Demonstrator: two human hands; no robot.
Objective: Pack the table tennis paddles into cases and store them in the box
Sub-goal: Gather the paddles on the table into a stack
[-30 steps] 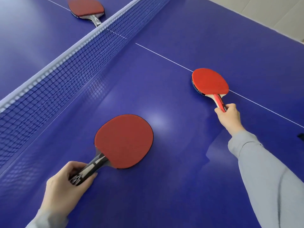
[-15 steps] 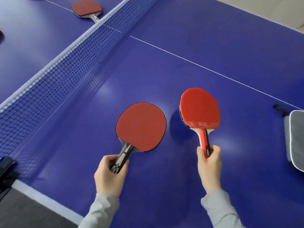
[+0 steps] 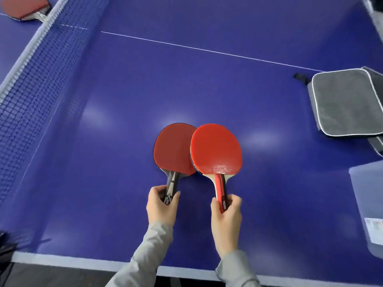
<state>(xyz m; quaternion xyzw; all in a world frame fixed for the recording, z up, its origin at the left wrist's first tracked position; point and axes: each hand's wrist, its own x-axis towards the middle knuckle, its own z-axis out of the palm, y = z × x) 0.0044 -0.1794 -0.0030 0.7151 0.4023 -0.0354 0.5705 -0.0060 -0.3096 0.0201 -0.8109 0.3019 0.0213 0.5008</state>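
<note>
1. The blue table [image 3: 207, 85] fills your view, with its net [image 3: 27, 79] running up the left side.
2. A grey paddle case [image 3: 344, 102] lies flat at the right edge, another partly showing under it; a translucent box [image 3: 371, 206] sits nearer you on the right.
3. Both your arms reach forward in grey sleeves, side by side.
4. You have three paddles in view: the dark red paddle [image 3: 176, 150], the bright red paddle [image 3: 216, 150] overlapping its right edge, and a third paddle [image 3: 22, 7] beyond the net.
5. Your left hand [image 3: 161, 206] is wrapped round the dark handle; your right hand [image 3: 227, 214] is clamped on the red handle.
</note>
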